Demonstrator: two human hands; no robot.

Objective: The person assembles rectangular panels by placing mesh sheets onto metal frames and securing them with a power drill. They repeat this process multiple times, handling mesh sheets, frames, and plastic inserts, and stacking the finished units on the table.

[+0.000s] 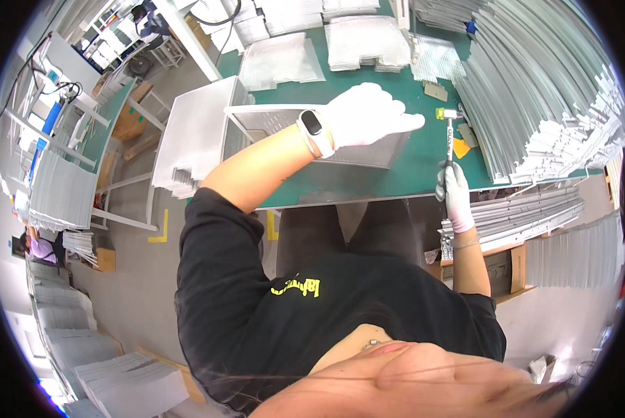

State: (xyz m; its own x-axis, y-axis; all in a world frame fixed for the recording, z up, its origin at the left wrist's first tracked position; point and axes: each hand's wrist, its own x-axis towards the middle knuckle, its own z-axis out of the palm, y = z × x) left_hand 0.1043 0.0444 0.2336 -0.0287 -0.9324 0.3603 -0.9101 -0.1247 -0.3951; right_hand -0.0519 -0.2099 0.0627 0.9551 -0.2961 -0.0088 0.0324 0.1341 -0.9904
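Observation:
My left hand (368,115), in a white glove, reaches across a perforated metal panel (271,124) with a pale raised rim that lies on the green workbench (326,194). Its fingers are stretched out toward the right, and the palm side is hidden. In my gloved right hand (454,191) is a mallet (450,139), gripped low on its dark handle. The mallet stands head away from me, with a metal head and a yellow-green face. Beside the mallet lie a yellow piece (461,148) and a small beige block (435,90).
Tall rows of pale metal strips (514,90) fill the right of the bench. White perforated sheets (368,43) are piled along the back. A stack of white panels (194,132) stands at the left. More metal parts (514,217) lie below the bench; a person (149,21) is far left.

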